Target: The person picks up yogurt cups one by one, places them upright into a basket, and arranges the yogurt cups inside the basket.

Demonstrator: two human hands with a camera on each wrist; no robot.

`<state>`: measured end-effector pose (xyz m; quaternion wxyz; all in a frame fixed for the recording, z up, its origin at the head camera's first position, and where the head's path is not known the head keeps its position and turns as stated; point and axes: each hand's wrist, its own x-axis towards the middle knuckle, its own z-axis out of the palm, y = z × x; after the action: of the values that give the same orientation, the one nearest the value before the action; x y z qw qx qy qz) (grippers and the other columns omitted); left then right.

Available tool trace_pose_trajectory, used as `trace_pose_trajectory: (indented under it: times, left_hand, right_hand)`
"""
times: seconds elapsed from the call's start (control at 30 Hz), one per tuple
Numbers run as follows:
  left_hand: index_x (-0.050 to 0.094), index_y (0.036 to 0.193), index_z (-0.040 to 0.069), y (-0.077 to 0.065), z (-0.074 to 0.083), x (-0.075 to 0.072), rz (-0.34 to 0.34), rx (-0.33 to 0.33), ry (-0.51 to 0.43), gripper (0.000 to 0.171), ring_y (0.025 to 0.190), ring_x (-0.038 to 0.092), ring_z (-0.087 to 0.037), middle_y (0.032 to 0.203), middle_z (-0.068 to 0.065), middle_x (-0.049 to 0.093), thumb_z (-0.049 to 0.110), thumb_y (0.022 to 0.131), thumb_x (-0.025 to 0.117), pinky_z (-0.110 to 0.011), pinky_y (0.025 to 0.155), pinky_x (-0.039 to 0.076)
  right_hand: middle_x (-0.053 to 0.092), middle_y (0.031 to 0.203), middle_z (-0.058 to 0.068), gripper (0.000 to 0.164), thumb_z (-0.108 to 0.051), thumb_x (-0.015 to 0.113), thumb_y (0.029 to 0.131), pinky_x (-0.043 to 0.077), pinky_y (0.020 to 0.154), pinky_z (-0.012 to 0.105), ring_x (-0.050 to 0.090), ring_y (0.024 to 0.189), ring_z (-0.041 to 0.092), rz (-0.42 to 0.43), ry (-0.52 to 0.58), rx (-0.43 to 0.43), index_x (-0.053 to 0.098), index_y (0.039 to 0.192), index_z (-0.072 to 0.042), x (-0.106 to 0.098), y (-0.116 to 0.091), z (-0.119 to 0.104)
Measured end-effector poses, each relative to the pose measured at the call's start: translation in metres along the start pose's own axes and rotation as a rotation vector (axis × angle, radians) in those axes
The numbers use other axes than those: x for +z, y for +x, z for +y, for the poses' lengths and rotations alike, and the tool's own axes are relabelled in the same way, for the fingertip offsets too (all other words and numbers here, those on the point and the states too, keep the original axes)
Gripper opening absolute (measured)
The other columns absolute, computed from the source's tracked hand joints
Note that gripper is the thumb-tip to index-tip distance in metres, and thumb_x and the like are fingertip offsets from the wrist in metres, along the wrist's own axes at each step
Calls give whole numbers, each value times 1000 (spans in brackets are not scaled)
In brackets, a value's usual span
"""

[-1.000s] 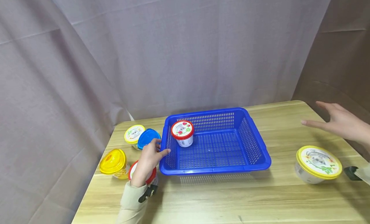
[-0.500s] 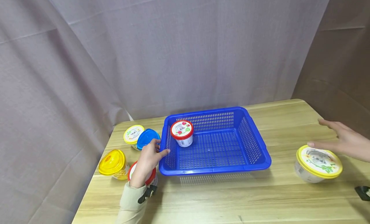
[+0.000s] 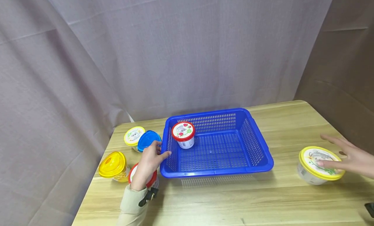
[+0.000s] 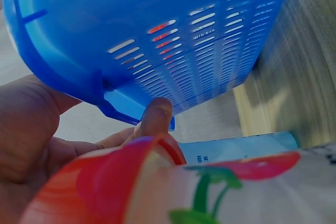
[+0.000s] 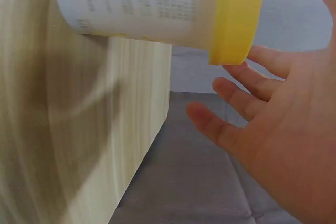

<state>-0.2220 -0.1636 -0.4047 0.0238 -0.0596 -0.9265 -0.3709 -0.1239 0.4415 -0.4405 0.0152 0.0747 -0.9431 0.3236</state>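
My left hand [image 3: 149, 159] grips the left rim of a blue perforated plastic basket [image 3: 216, 172], thumb over the rim. In the left wrist view its fingers [image 4: 155, 119] lie under the basket's rim. A red-lidded white tub [image 3: 184, 132] stands inside the basket, at its left end. Under the left forearm is another red-lidded tub [image 3: 152, 180], partly hidden. At the right, my right hand [image 3: 353, 158] hovers over a large tub with a yellow lid [image 3: 309, 174], its thumb above the lid. The right wrist view shows its fingers spread beside the lid, not gripping.
Left of the basket stand a yellow-lidded tub [image 3: 133, 136], a blue-lidded tub [image 3: 148, 140] and a cup with an orange-yellow domed lid [image 3: 112, 166]. Everything rests on a wooden table [image 3: 222, 203]. A grey curtain [image 3: 204, 57] hangs behind the table.
My right hand has come down from above and behind the large yellow-lidded tub to just over its lid. The left hand and the basket have stayed in place.
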Motion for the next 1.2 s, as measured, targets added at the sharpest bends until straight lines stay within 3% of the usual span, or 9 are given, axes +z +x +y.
trace_pose_trajectory:
  times: [0.17, 0.3, 0.4, 0.47, 0.53, 0.63, 0.8, 1.03, 1.2]
  left_hand:
    - [59, 125, -5, -1, -1, -1, 7, 3, -3, 51, 82, 66, -23, 94, -12, 70, 22, 87, 80, -39, 75, 58]
    - [59, 125, -5, -1, -1, 0, 8, -3, -7, 52, 82, 65, -23, 95, -12, 70, 22, 87, 80, -40, 75, 57]
    - [59, 125, -5, -1, -3, 0, 10, 0, -9, 52, 83, 65, -23, 95, -12, 70, 22, 87, 80, -39, 75, 57]
    - [59, 125, -5, 0, -3, 1, 12, 8, -6, 52, 82, 66, -23, 94, -12, 70, 23, 87, 80, -39, 76, 57]
    - [59, 125, -5, 0, -3, 1, 12, 12, -4, 52, 82, 66, -23, 94, -12, 70, 23, 87, 80, -39, 76, 57]
    - [59, 126, -5, 0, -3, 0, 12, 16, -3, 52, 82, 66, -23, 94, -12, 70, 23, 87, 80, -39, 75, 58]
    - [58, 126, -5, 0, -3, 1, 16, 30, -15, 52, 82, 66, -22, 94, -12, 70, 22, 87, 80, -39, 75, 58]
    - [59, 124, -5, 0, -5, 3, 27, 54, -14, 50, 82, 67, -22, 93, -12, 71, 21, 87, 80, -40, 75, 57]
    - [60, 124, -5, 0, -6, 3, 25, 58, -22, 49, 82, 68, -22, 93, -13, 71, 20, 87, 79, -40, 76, 57]
  right_hand:
    - [6, 153, 44, 109, -15, 77, 85, 21, 91, 82, -6, 146, 49, 22, 1, -25, -1, 160, 0, 10, -5, 10]
    - [4, 150, 49, 111, -21, 76, 87, 35, 77, 81, 18, 126, 72, -33, -41, 22, -5, 158, 3, 10, -8, 9]
    - [4, 148, 51, 111, -22, 77, 87, 32, 72, 85, 24, 114, 77, -42, -47, 26, -6, 155, 7, 12, -9, 8]
    - [5, 151, 47, 113, -20, 78, 85, 22, 85, 88, 12, 128, 74, -10, -30, 4, -5, 158, 3, 16, -11, 9]
    - [1, 164, 28, 114, -16, 79, 83, 7, 97, 86, -3, 146, 52, 35, -10, -35, -3, 161, -6, 21, -14, 13]
    - [0, 166, 21, 116, -13, 80, 81, -6, 101, 81, -9, 148, 34, 62, 9, -59, -2, 163, -17, 27, -18, 17]
    - [12, 147, 50, 117, -16, 79, 82, 13, 87, 88, 9, 131, 73, 19, -1, -6, -7, 162, -19, 26, -19, 18]
    - [3, 146, 53, 119, -8, 77, 84, 3, 88, 89, 3, 126, 79, -7, 105, -18, -12, 161, -28, 29, -22, 22]
    - [12, 140, 56, 120, -14, 76, 86, 21, 75, 89, 21, 114, 81, -53, 43, 26, -18, 159, -28, 25, -19, 19]
